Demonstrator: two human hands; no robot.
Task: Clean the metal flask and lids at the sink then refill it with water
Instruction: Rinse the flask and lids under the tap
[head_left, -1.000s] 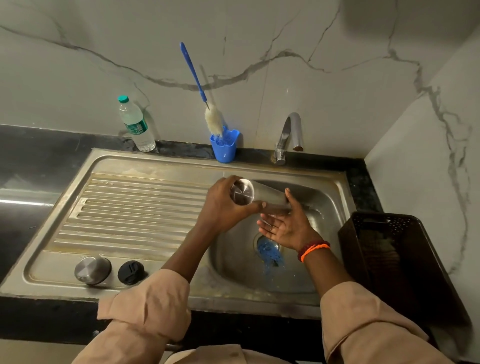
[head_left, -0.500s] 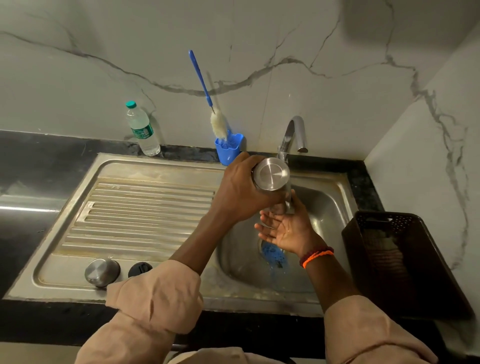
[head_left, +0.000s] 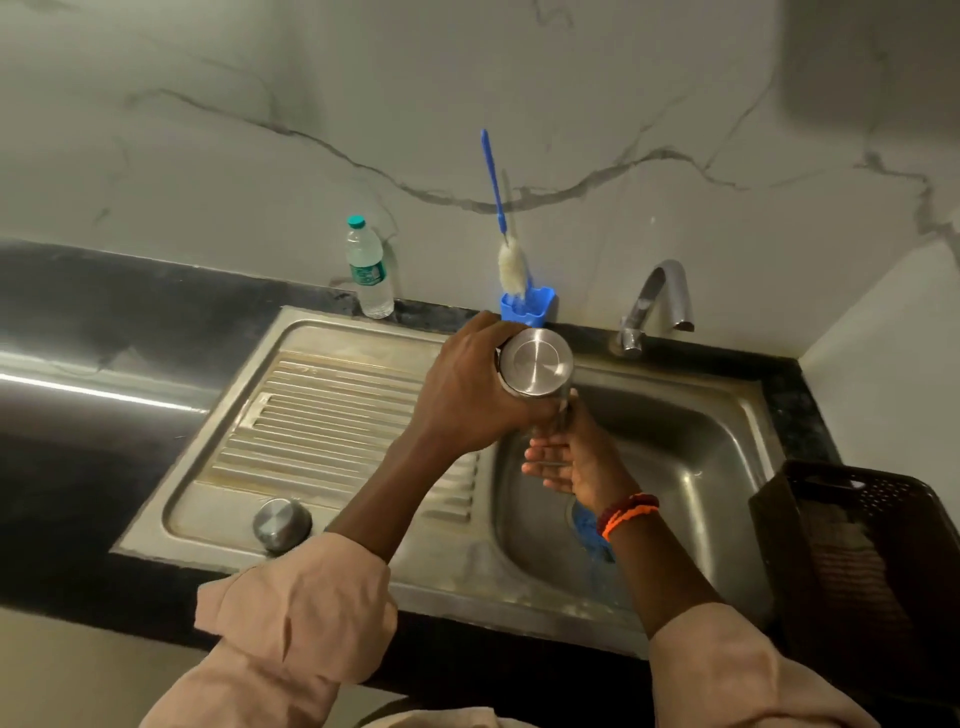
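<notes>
Your left hand (head_left: 470, 387) is wrapped around the metal flask (head_left: 537, 364), fingers curled round its body, holding it upside down over the sink (head_left: 675, 457) basin with its flat base facing you. Your right hand (head_left: 569, 460) sits just beneath the mouth with fingers spread and palm up, gripping nothing; whether it touches the rim is hard to tell, since that area is blurred.

Expect the flask to be stiff, light while it is empty, and slippery when wet, its wall being smooth brushed steel. Grip it round the middle of the body with a full wrap, as you have it, not by the base edge. A slip would likely mean a loud knock against the basin, not a break.

It looks plain and cylindrical, silvery, with a round disc base ringed by a faint seam. One rounded metal lid (head_left: 282, 524) rests on the draining board near its front edge, well apart from the flask. A blue bottle brush (head_left: 506, 244) stands in a blue holder (head_left: 529, 306) just behind the sink.
</notes>
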